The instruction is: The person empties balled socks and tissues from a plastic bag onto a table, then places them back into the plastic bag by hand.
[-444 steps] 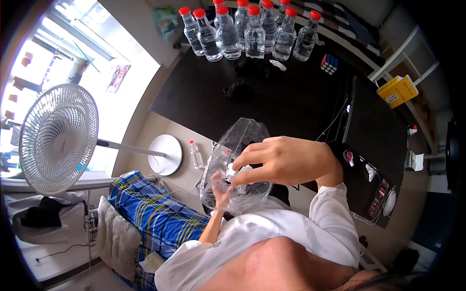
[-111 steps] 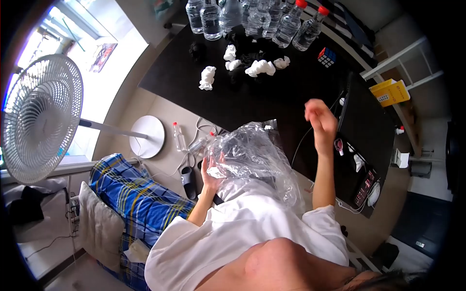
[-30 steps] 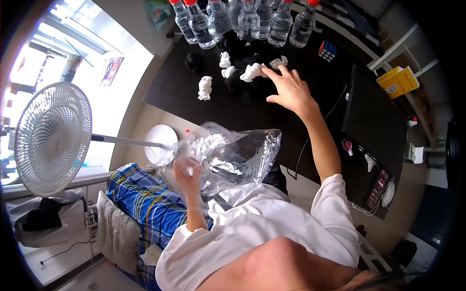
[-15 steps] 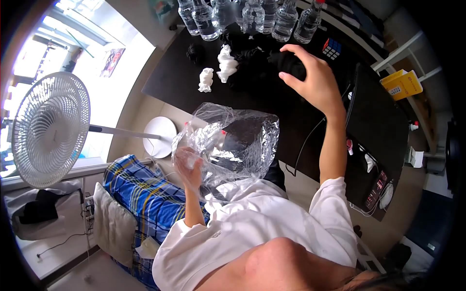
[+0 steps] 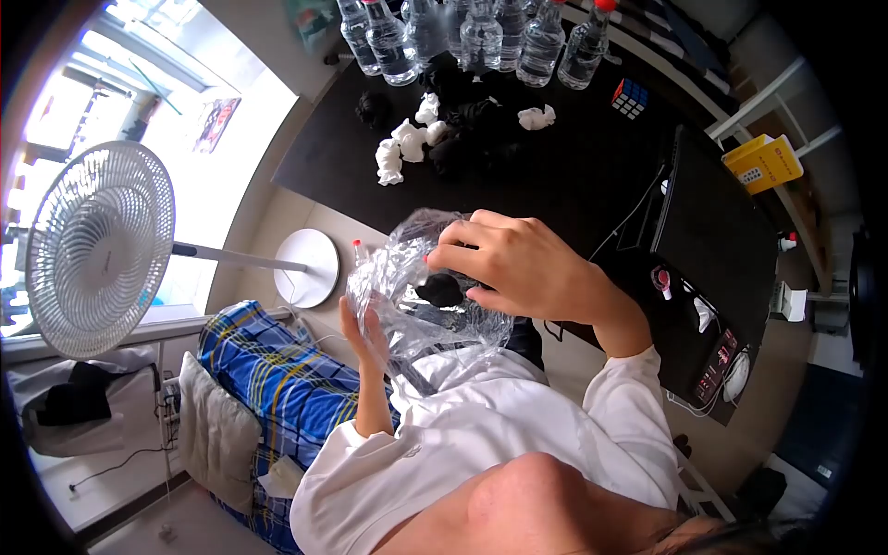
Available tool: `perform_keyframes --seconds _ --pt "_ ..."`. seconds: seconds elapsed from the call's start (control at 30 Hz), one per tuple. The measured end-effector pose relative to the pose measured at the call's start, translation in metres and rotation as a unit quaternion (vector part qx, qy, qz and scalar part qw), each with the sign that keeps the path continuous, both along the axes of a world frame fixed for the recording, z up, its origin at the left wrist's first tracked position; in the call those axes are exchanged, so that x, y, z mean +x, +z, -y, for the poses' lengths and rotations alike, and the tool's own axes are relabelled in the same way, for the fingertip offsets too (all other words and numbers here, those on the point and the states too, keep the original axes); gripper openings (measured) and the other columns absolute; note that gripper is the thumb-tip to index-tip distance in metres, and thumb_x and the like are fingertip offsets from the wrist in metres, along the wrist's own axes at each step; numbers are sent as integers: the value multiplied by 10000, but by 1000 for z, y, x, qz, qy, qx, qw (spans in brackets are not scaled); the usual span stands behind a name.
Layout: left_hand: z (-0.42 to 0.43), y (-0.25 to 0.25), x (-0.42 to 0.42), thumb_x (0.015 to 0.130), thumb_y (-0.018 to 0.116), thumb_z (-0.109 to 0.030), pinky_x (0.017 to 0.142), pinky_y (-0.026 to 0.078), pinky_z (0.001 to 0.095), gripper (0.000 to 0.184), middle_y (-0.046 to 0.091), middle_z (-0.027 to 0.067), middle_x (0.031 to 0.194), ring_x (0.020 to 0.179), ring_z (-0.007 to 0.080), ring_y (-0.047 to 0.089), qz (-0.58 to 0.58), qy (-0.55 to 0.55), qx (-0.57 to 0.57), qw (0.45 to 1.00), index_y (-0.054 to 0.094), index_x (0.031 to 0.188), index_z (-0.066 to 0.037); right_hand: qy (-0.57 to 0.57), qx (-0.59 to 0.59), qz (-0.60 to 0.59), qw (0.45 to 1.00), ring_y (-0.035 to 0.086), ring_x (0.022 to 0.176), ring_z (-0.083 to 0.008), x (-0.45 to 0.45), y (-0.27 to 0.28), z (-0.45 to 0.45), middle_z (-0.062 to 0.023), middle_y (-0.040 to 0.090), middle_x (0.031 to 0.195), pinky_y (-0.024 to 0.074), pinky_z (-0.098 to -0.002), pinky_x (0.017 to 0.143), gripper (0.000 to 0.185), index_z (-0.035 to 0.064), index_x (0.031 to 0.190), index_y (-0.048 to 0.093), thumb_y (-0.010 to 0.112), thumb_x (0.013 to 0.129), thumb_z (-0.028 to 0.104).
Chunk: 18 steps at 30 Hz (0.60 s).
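My left hand (image 5: pixel 363 335) grips the side of a clear plastic bag (image 5: pixel 388 291), whose crinkled film partly covers its fingers. My right hand (image 5: pixel 523 268) is over the bag's mouth with fingers curved and apart. A small black cloth bundle (image 5: pixel 439 291) is in the bag just beyond the right fingertips, seemingly free of them. On the dark table (image 5: pixel 573 185) lie several crumpled white bundles, among them one at the left (image 5: pixel 389 162) and one at the right (image 5: pixel 536 117). Several black bundles (image 5: pixel 474 116) lie among them, hard to tell apart on the dark top.
Several clear bottles (image 5: pixel 481 42) of liquid, some red-capped, stand along the table's far edge. A Rubik's cube (image 5: pixel 630 98) lies to their right. A monitor (image 5: pixel 717 250) is on the right. A white fan (image 5: pixel 102 250) stands at the left beside a blue plaid blanket (image 5: pixel 277 370).
My right hand has come from the table down to the bag, bringing the black bundle into it. More white bundles now show on the table. My left hand still holds the bag.
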<state>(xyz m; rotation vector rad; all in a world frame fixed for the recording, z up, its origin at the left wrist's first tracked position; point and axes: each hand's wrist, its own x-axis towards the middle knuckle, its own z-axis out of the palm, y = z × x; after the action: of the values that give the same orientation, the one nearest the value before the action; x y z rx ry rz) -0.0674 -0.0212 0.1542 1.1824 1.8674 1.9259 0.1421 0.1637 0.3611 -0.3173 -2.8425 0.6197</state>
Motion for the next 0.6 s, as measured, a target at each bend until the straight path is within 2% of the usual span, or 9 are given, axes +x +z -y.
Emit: perform_keyframes --seconds 0.13,0.17,0.2,0.3,0.4,0.43,0.47,0.57,0.6 --pt "3 10 5 1082 463 -412 810 413 304 398 564 55 969 880 146 526 13 6 -20 1000 556 1010 -32 5 -35 20 999 623 1073 -283 -6 1 3 -45 606 1204 553 -392 892 528 141 1228 607 824 747 143" --pt "9 -8 -3 1082 463 -412 810 413 304 398 564 55 969 880 146 526 14 7 -20 1000 556 1010 -32 25 -27 -47 998 630 1097 -292 -9 -4 6 -61 618 1232 554 -393 910 516 143 1225 613 829 757 163" --pt "19 -42 -19 1071 491 -268 851 450 314 306 601 89 1079 952 157 567 1 -22 -16 1000 489 1241 -14 44 -19 -113 992 637 1120 -300 -11 -7 7 -77 631 1259 555 -394 927 505 144 1221 618 834 767 184" --pt "22 -45 -22 1068 504 -123 891 484 321 412 632 111 1181 1020 160 598 -53 -37 -1 998 438 1447 23 149 -48 -135 979 603 1194 -314 -8 4 -5 -96 612 1325 532 -427 965 434 119 1188 665 815 794 223" --pt "19 -36 -17 1071 503 -124 879 478 306 400 621 80 1132 984 143 587 41 -40 5 998 446 1436 29 31 -190 -208 959 684 981 -297 -6 4 -33 -68 720 986 546 -384 914 279 64 1089 703 765 875 233" --pt "8 -14 -6 1077 476 -288 797 441 283 302 591 50 993 877 131 546 44 -8 10 999 506 1195 -12 -42 -235 -214 947 690 941 -296 -6 -2 -47 -53 723 934 548 -377 904 258 56 1081 705 756 880 209" --pt "1 2 0 1082 448 -452 715 403 260 436 561 21 854 770 118 506 47 24 16 999 566 955 -52 -111 -192 -215 951 678 978 -291 -11 -15 -65 -60 710 1007 547 -381 912 292 71 1132 688 755 874 187" --pt "19 -44 -14 1081 461 -434 719 407 257 414 567 22 868 773 110 502 79 54 -38 995 576 964 -54 -286 92 -121 946 612 1152 -286 -19 -84 -105 -115 608 1294 547 -430 936 507 180 1304 625 789 824 166" --pt "19 -41 -11 1080 470 -425 727 408 261 403 562 20 870 795 108 506 102 55 -39 993 585 965 -56 -295 162 -68 939 555 1217 -339 -19 -108 -116 -135 493 1428 546 -459 948 646 248 1404 555 801 812 175"
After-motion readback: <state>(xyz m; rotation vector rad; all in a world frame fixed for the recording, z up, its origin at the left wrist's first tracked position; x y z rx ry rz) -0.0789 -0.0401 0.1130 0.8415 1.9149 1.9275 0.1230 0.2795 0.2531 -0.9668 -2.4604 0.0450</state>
